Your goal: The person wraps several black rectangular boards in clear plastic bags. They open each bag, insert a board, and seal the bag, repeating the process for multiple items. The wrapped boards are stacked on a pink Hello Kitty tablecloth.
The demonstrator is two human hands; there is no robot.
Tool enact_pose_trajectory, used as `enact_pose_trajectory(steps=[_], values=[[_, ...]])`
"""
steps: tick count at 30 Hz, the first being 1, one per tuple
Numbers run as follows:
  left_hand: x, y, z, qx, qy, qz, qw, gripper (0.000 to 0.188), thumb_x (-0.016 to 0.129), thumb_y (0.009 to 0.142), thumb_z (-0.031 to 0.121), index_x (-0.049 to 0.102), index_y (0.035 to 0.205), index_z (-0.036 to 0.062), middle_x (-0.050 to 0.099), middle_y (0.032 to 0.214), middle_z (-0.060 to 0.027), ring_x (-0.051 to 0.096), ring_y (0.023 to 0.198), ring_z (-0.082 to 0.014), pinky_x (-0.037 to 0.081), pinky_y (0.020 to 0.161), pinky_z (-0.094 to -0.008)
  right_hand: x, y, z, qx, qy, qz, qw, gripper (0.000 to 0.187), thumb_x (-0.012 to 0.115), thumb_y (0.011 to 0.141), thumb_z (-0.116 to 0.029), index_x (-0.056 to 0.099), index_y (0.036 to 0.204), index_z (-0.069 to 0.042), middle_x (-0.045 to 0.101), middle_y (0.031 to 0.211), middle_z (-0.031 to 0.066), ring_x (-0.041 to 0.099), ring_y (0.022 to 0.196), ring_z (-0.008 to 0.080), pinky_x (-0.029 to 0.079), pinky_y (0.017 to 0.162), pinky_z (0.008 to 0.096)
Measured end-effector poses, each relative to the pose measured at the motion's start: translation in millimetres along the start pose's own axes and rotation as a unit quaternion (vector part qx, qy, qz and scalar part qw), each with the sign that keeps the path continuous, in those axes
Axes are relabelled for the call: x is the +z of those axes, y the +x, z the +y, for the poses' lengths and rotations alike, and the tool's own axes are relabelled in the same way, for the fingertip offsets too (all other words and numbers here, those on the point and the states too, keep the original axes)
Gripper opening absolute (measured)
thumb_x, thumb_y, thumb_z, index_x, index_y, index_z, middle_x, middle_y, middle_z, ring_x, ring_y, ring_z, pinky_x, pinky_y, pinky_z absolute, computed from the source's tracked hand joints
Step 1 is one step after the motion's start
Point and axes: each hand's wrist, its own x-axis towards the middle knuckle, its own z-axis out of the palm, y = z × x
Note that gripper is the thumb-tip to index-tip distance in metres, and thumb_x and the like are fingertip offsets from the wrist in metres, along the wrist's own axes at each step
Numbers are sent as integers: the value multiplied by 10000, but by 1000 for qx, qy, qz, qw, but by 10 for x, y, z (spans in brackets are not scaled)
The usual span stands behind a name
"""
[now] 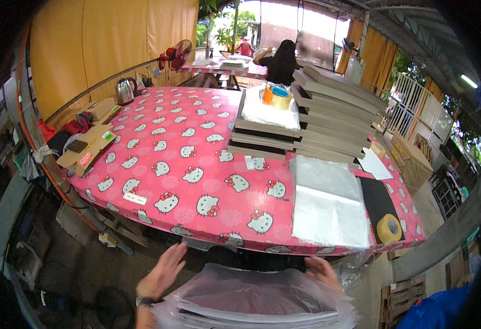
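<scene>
A stack of clear plastic-wrapped sheets (251, 299) is low in front of me, its edges loose and crinkled. My left hand (163, 271) is raised beside the stack's far left corner, fingers stretched and a little apart, with a band on the wrist. Plastic at the left edge overlaps that forearm. On the other side, my right hand (323, 271) shows fingers extended past the far right corner; the plastic covers its lower part. Neither hand closes around anything. What bears the stack from below is hidden.
A pink patterned table (218, 189) stands ahead. It carries clear plastic sleeves (331, 200), a yellow tape roll (389, 228) on a black board (377, 200), tall board stacks (333, 120), a metal kettle (124, 91) and opened cardboard (89, 148). A person (281, 63) is at the back.
</scene>
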Motion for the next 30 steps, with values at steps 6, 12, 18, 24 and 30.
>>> enact_pose_trajectory(steps=[6, 12, 18, 24, 30], values=[[293, -181, 386, 6, 261, -165, 951, 663, 681, 641, 190, 355, 1187, 2, 394, 1216, -182, 404, 1114, -277, 243, 971, -409, 28, -207, -762, -213, -267, -379, 860, 518, 502, 779, -391, 449, 1124, -8, 462, 1157, 196, 411, 1106, 342, 254, 927, 514], [235, 16, -61, 88, 150, 9, 985, 675, 676, 661, 322, 374, 1166, -9, 433, 1167, -136, 435, 1057, -245, 321, 920, -393, 100, -156, -509, -191, -30, -59, 979, 668, 766, 541, -292, 484, 1064, 13, 521, 1022, 141, 495, 963, 247, 383, 841, 411], [92, 211, -696, 93, -68, 124, 986, 785, 593, 683, 501, 310, 1228, 12, 383, 1222, -127, 372, 1122, -250, 311, 939, -399, 239, 288, 328, -160, 89, 69, 981, 824, 792, 525, -199, 331, 1180, -4, 446, 1109, 93, 434, 1031, 214, 349, 887, 374], [298, 363, -350, 96, 45, -14, 994, 713, 701, 650, 259, 337, 1213, 17, 432, 1161, -95, 416, 1065, -218, 339, 911, -363, 376, 319, 294, -144, 55, 111, 982, 918, 789, 530, -228, 236, 1227, -2, 394, 1161, 94, 388, 1069, 215, 286, 936, 339], [379, 596, -538, 51, 240, 102, 964, 642, 754, 580, 80, 397, 1107, -8, 475, 1048, -80, 458, 953, -176, 379, 838, -295, 434, 368, 196, -163, 111, 121, 973, 873, 758, 576, -332, 271, 1214, 10, 414, 1144, 91, 404, 1050, 216, 298, 912, 331]])
